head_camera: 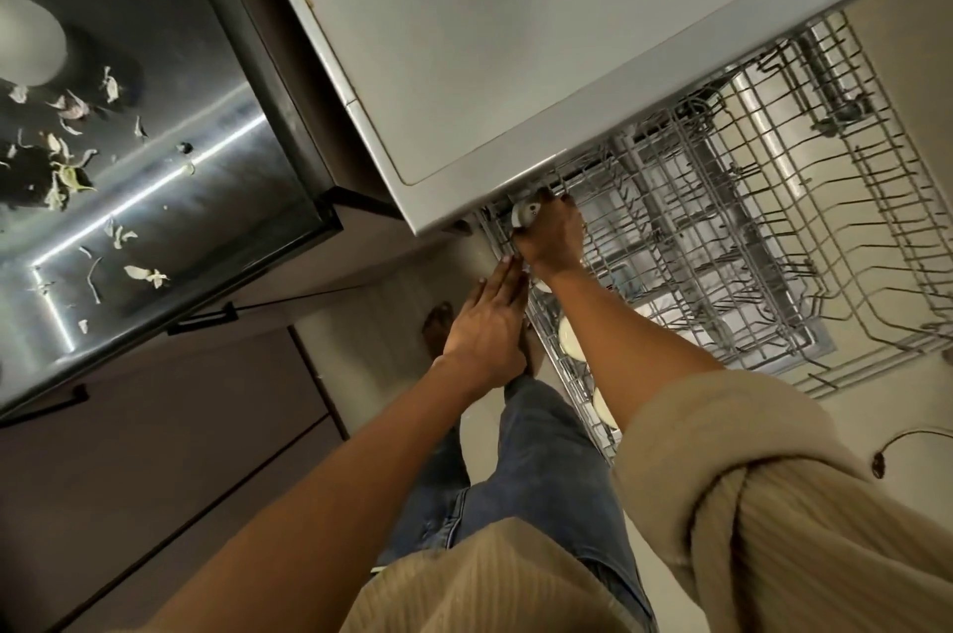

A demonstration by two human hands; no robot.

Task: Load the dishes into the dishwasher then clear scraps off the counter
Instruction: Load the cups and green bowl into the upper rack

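A: Head view looks straight down past the dishwasher point(515, 44) at its pulled-out rack point(722, 230). What is the right hand point(551, 234) doing?

B: Its fingers are curled round a small pale dish point(525, 215), maybe a cup or little bowl, at the rack's far corner, close under the machine's front edge. I judge it is being seated there because that corner is free.

A: And the left hand point(487, 323)?

B: Flat, fingers straight and together, fingertips at the rack's side rim. It grips nothing; likely it steadies the rack while the dish goes in.

A: Anything loaded already?

B: Two pale plates point(571, 338) stand on edge between the wires along the near side, under the right forearm. On edge, they would rinse and drain.

A: The scraps?

B: Peels and bits point(67, 178) lie scattered on the shiny worktop point(216, 127), well apart from both hands. Pale dishes point(31, 49) wait there too, so loading looks unfinished and clearing hasn't begun.
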